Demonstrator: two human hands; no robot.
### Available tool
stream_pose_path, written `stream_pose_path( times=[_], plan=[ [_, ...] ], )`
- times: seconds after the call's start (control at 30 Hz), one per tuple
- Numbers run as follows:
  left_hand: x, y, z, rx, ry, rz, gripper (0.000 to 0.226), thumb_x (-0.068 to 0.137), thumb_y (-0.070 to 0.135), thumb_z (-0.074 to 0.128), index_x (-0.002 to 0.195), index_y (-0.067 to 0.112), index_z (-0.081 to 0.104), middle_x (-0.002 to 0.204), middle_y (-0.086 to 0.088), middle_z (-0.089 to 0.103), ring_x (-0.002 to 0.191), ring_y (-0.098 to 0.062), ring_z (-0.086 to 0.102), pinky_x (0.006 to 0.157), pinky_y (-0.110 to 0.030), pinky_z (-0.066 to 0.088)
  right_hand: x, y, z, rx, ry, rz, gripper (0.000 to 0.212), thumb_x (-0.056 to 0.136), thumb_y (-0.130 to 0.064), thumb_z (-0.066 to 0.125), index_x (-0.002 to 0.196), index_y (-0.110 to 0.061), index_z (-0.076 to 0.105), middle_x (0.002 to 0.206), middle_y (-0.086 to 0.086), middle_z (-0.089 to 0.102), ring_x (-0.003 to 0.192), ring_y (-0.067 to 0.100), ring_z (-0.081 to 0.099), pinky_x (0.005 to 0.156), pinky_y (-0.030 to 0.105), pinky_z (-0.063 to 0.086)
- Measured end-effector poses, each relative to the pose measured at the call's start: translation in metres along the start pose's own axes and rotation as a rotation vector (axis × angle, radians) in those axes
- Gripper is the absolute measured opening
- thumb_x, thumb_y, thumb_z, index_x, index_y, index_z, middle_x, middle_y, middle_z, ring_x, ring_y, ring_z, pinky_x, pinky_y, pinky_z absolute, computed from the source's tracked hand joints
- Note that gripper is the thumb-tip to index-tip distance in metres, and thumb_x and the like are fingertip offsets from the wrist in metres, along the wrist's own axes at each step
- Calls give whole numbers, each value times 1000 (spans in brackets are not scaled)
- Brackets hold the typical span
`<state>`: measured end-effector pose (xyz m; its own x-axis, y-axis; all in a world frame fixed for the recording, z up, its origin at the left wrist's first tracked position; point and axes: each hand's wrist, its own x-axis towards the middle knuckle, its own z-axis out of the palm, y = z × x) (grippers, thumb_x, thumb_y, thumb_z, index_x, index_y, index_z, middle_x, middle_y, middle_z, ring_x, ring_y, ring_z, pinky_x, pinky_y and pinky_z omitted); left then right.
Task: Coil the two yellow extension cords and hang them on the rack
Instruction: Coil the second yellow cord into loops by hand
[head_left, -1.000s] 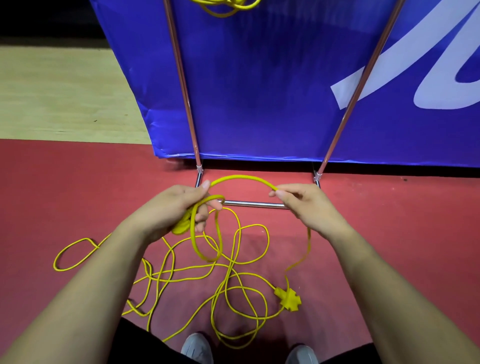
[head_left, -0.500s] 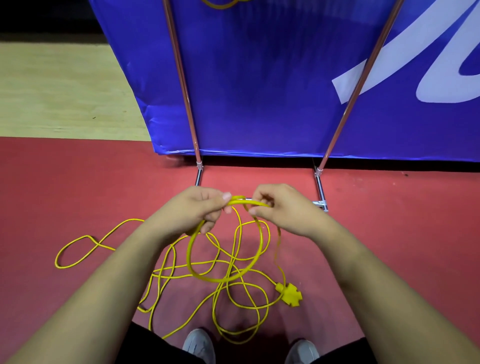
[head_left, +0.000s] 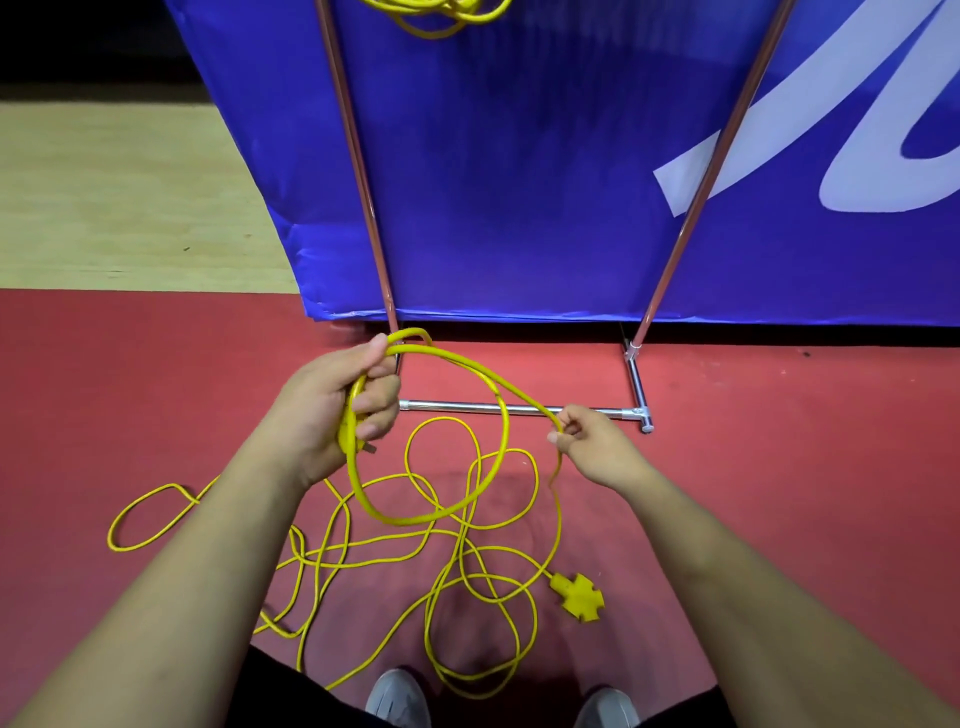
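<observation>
A yellow extension cord (head_left: 457, 535) lies in loose tangles on the red floor, ending in a cross-shaped socket block (head_left: 581, 597). My left hand (head_left: 337, 410) grips the plug end and one coiled loop (head_left: 498, 457) that hangs below it. My right hand (head_left: 592, 447) pinches the cord a short way along, to the right of the loop. A second yellow cord (head_left: 441, 15) hangs coiled at the top edge, on the rack. The rack's two slanted poles (head_left: 358, 171) rise from a chrome base bar (head_left: 519, 409) just beyond my hands.
A blue banner (head_left: 519, 182) with white lettering stands behind the rack. Pale wooden flooring (head_left: 130, 197) lies to the far left. My two grey shoes (head_left: 397, 699) show at the bottom edge, with cord loops right in front of them.
My hands were together at the loop's top; now the right hand has slid right and down along the cord, while the left keeps the loop. The top-edge cord shows more.
</observation>
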<state>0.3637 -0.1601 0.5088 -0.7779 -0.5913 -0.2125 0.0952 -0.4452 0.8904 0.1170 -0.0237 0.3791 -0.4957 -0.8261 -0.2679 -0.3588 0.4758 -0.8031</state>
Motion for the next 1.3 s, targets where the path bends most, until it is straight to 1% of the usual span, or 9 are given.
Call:
stream_pose_path(
  times=[0.17,0.27,0.37,0.5,0.67,0.8,0.97,1.13,1.3],
  plan=[
    [2,-7,-2,235,104,71,25,91,32,46,85,9,53,48,-5,55,36,-16,49,39,-19,39,-5,-5,8,528,46,230,14,90,-17,67,88,-14,53,64,8,58,51,18,54,48,23,46],
    [7,-13,-3,478,110,83,29,96,28,45,100,4,60,50,-6,60,43,-17,59,44,-21,45,-3,-18,2,-49,36,59,12,85,-15,71,75,-10,66,56,-1,52,46,8,42,46,20,34],
    [13,-18,-7,590,109,-5,30,99,27,44,91,3,60,55,-7,66,50,-20,65,49,-23,47,-22,-53,-8,-358,-370,-33,9,84,-9,68,83,-7,76,50,-8,57,47,3,48,52,18,38],
    [12,-32,8,650,-4,-149,25,99,22,43,84,8,57,70,-7,74,67,-19,70,66,-30,53,-56,-99,-10,-185,-810,-176,14,88,-21,67,85,-8,73,52,0,46,47,13,35,47,24,29],
    [1,-28,28,492,-170,-128,34,92,30,47,92,-2,57,47,-3,56,43,-17,56,46,-21,43,-46,-110,-16,383,-396,-294,13,87,-18,69,83,-6,67,54,-1,49,51,15,36,49,26,28],
    [3,-16,13,309,13,-62,30,89,30,49,81,1,54,43,3,33,37,-14,37,40,-20,30,-33,-75,-34,109,-332,-298,14,92,-18,65,91,-5,67,68,6,58,65,17,52,66,33,42],
    [-1,-14,6,402,-59,-188,28,87,24,52,77,-1,59,52,-16,60,43,-25,59,42,-21,43,-32,-66,-36,181,-238,-213,11,92,-12,64,87,-6,72,60,1,50,58,20,42,53,25,34],
    [-1,-22,15,403,-118,-327,27,92,23,50,80,1,61,78,-28,70,53,-27,68,43,-22,49,-46,-101,-17,-73,-275,-378,11,87,-17,70,83,-9,76,59,-10,56,56,-2,43,56,18,36],
    [-2,-30,16,469,-167,-279,28,92,22,49,76,1,57,53,-12,57,34,-19,50,37,-19,40,-59,-114,4,-133,-293,-475,20,87,-27,70,77,-10,70,55,-7,45,50,4,38,52,24,35]
  ],
)
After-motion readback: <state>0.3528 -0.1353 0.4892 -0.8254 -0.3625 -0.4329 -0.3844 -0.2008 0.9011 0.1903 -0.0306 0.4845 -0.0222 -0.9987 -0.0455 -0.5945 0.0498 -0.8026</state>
